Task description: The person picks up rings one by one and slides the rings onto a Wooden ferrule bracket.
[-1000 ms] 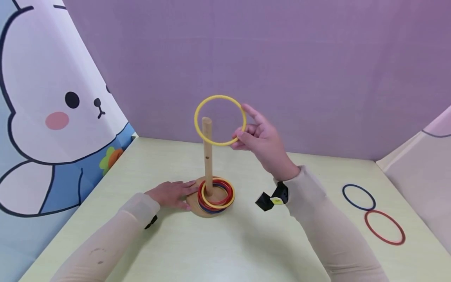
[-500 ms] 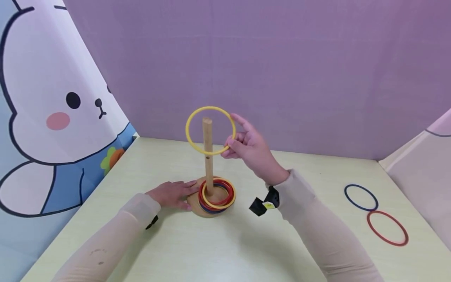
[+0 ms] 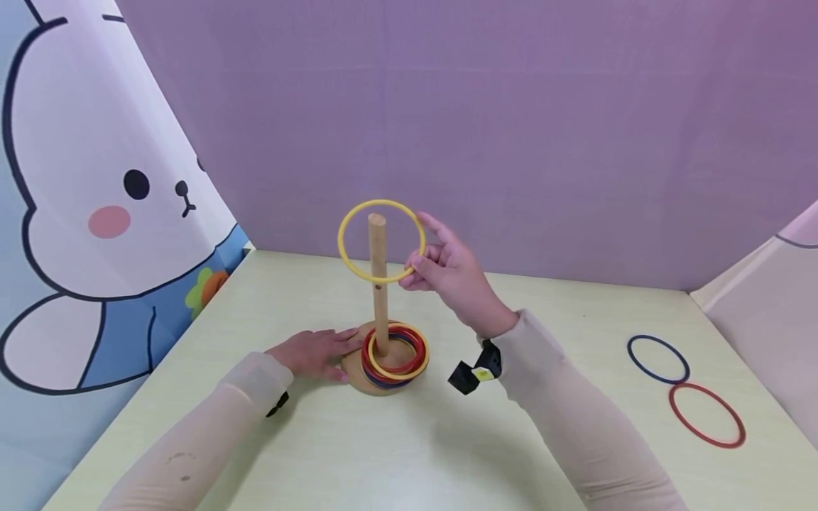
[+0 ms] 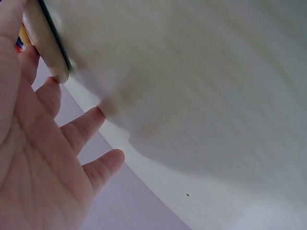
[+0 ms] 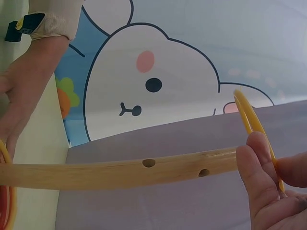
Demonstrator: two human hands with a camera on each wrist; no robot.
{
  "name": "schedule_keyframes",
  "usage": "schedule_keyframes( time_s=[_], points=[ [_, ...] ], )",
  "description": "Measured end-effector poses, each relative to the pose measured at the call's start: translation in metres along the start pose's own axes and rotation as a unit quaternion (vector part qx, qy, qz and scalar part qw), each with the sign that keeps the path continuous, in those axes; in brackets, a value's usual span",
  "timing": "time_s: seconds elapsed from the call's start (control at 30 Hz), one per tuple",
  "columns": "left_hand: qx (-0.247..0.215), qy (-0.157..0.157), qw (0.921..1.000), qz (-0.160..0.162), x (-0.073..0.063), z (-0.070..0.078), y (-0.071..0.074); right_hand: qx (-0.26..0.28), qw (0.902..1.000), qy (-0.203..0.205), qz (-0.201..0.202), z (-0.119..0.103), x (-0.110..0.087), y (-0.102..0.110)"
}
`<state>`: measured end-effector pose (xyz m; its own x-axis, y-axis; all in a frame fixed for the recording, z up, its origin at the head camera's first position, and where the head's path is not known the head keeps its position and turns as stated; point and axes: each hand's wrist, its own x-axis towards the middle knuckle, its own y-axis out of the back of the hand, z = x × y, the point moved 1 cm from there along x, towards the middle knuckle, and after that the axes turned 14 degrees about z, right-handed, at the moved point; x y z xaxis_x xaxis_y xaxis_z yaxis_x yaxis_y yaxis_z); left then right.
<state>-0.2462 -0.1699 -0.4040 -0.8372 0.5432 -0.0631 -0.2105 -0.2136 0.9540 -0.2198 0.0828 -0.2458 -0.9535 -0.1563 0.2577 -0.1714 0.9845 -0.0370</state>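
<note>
My right hand pinches a yellow ring between thumb and fingers, index finger extended along its edge. The ring is tilted at the top of an upright wooden post; its near side crosses in front of the post. In the right wrist view, fingers hide the post's tip beside the yellow ring, so I cannot tell whether it has passed over the tip. My left hand rests with extended fingers on the left side of the round wooden base. Several red, yellow and blue rings lie stacked around the post's foot.
A blue ring and a red ring lie on the pale table at the right, edges close together. A purple backdrop stands behind, and a cartoon-printed panel on the left.
My right hand has brought the yellow ring left and down to the post's top, moving only slightly in the last half second. My left hand has stayed on the base.
</note>
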Motion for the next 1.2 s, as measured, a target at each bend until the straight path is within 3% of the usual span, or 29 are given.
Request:
schedule_keyframes(
  time_s=[0.23,0.5,0.63,0.93,1.2],
  points=[
    [0.004,-0.010,0.9999,0.001,0.000,0.002,0.001,0.021,0.9995,-0.022,-0.002,0.005,0.000,0.000],
    [0.007,-0.030,0.9994,0.015,-0.002,0.003,0.002,0.080,0.9901,-0.114,-0.013,0.007,-0.001,0.001],
    [0.010,-0.028,0.9995,0.015,-0.003,0.002,0.001,0.089,0.9860,-0.140,-0.019,0.008,-0.001,0.001],
    [0.012,0.000,0.9999,0.004,-0.003,0.001,0.003,0.071,0.9843,-0.160,-0.019,0.022,-0.003,0.001],
    [0.010,-0.008,0.9999,0.006,-0.003,0.000,0.002,0.062,0.9852,-0.159,-0.018,0.038,-0.010,0.006]
  ],
)
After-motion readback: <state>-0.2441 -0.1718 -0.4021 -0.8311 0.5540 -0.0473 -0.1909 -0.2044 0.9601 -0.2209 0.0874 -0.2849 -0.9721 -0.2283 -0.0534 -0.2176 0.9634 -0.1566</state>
